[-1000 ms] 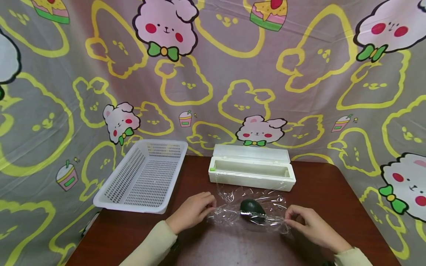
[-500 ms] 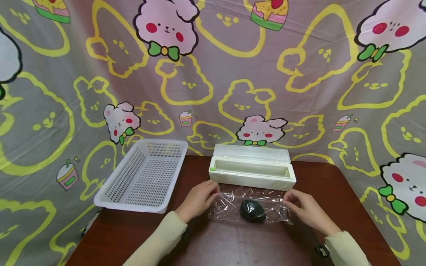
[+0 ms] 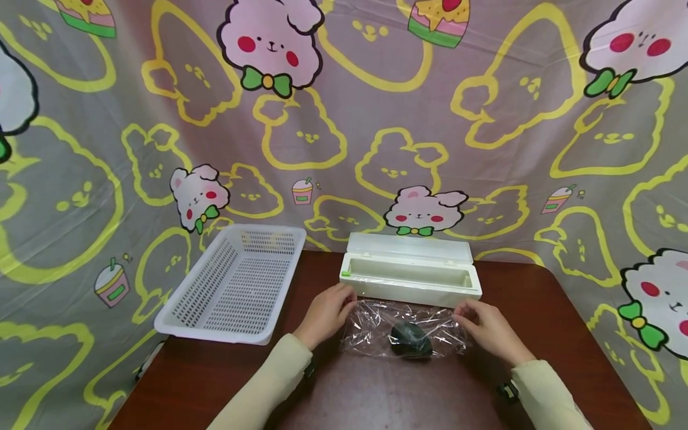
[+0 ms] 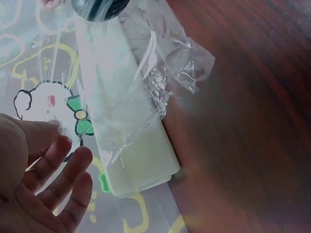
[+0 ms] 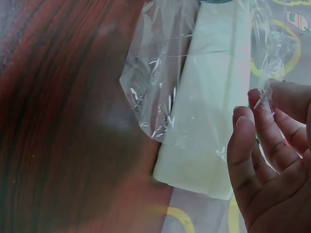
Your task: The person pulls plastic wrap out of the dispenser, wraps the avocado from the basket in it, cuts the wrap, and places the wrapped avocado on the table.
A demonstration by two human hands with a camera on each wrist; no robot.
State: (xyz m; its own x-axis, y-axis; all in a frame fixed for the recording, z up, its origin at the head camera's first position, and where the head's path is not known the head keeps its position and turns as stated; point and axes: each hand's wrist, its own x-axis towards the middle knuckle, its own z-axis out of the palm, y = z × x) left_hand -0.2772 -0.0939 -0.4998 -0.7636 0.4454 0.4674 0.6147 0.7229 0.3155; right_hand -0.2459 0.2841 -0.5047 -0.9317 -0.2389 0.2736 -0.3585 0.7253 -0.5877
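A sheet of clear plastic wrap (image 3: 371,337) lies crinkled over a dark green, egg-shaped fruit (image 3: 410,340) like an avocado, on the table in front of the white box. My left hand (image 3: 326,312) pinches the far left corner of the wrap between thumb and index finger; the left wrist view shows this hand (image 4: 46,177) with its other fingers loosely bent. At the far right corner, my right hand (image 3: 490,329) pinches the wrap too. In the right wrist view, thumb and index of that hand (image 5: 272,145) hold a gathered bit of film.
Just behind the wrap stands a long white dispenser box (image 3: 414,291) with its lid raised. A white perforated plastic basket (image 3: 215,335) sits at the left on the brown table (image 3: 376,400). A cartoon-print cloth (image 3: 344,107) hangs behind.
Both hands have moved from the wrap's near side toward the box, taking its edge over the fruit. The film now covers the fruit and is being held near the box.
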